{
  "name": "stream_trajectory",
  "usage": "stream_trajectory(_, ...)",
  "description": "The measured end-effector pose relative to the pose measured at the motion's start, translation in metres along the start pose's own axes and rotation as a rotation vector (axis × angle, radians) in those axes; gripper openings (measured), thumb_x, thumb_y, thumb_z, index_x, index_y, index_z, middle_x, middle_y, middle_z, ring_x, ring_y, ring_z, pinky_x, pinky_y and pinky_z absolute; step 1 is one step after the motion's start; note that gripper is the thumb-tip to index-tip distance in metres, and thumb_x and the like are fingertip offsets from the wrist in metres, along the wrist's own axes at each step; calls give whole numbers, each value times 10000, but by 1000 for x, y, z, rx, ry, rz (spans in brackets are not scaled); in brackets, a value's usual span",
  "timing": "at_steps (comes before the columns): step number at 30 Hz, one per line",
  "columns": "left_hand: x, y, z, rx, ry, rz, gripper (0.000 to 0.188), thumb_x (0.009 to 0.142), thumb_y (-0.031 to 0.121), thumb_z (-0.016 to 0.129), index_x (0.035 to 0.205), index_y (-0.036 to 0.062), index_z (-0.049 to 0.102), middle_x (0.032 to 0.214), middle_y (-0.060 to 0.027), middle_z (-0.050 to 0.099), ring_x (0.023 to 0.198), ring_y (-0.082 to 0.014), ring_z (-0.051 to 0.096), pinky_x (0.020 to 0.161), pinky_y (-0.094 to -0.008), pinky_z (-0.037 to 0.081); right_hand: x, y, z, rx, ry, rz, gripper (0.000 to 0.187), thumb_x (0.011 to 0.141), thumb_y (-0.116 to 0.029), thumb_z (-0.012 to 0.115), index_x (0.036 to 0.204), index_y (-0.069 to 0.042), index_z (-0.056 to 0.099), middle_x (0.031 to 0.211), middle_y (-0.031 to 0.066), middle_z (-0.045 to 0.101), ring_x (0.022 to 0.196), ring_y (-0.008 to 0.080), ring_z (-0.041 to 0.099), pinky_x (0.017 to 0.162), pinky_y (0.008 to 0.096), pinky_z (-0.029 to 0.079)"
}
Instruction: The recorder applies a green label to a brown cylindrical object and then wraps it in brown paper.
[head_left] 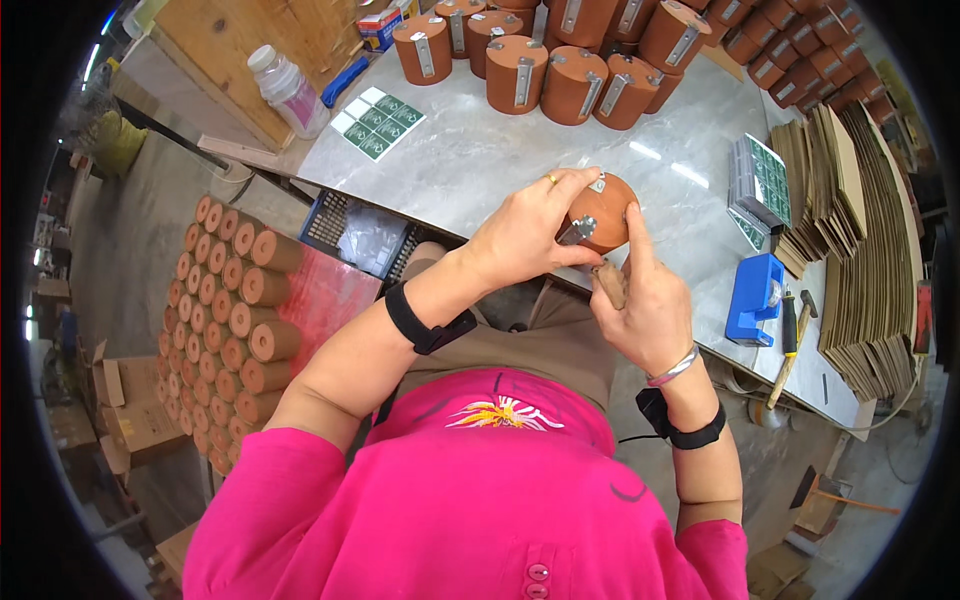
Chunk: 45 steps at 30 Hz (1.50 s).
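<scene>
A terracotta-coloured cylinder [616,205] with metal fittings on its round end is held over the near edge of the grey table. My left hand [530,228] grips it from the left, thumb below and fingers on the top. Beside the thumb a metal clip [577,231] stands out from the cylinder. On the right, my right hand [648,308] rests its stretched index finger on the cylinder's side. Its thumb and other fingers close round a small crumpled brown rag [609,286] just under the cylinder. Part of that rag is hidden by the fingers.
Similar cylinders with metal strips [516,75] crowd the table's far side. Label sheets [378,122] and a bottle [288,90] lie left; a label stack [760,182], blue tape dispenser [755,298], hammer [792,345] and cardboard sheets [870,230] right. Clay-coloured hollow cylinders [262,290] are stacked lower left.
</scene>
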<state>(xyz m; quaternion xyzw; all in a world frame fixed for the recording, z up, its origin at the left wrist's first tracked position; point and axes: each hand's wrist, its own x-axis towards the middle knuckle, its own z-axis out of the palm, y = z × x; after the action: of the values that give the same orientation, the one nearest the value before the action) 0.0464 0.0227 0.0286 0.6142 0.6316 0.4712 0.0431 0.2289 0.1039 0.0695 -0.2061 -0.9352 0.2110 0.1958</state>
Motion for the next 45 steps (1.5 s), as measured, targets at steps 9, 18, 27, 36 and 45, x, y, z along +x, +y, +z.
stream_trajectory(9,-1,2,5,-16,15,-31,862,651,220,918,1370,26,484,1306,-227,573,1157,-410,595,961,-435,510,5,1,-2,-5,-59,10,793,791,-111,695,1460,102,325,749,194,653,648,381,663,591,457,529)
stream_trajectory(18,-26,-2,25,203,231,262,614,715,96,863,1256,82,575,1406,-209,487,1238,-409,568,947,-444,556,-8,49,-7,81,312,208,633,843,-148,705,1403,-12,441,712,172,640,625,373,656,574,431,506)
stream_trajectory(27,-25,-2,20,164,262,171,608,694,132,892,1209,17,590,1353,-174,558,1157,-366,633,904,-380,585,-15,108,13,-233,223,350,609,840,-229,745,1323,64,515,1214,256,589,1117,430,552,928,473,461)
stream_trajectory(36,-30,-5,24,262,216,238,594,730,113,858,1257,50,592,1389,-196,522,1112,-359,648,870,-398,587,-31,64,1,-185,376,133,579,827,-148,744,1341,14,534,1287,220,559,1136,412,536,988,460,428)
stream_trajectory(45,-24,-3,24,225,287,221,599,698,108,891,1184,15,553,1305,-188,605,1087,-342,667,865,-385,577,-26,25,-1,-39,412,-32,477,799,-89,746,1238,32,603,1216,206,604,1109,387,558,964,454,438)
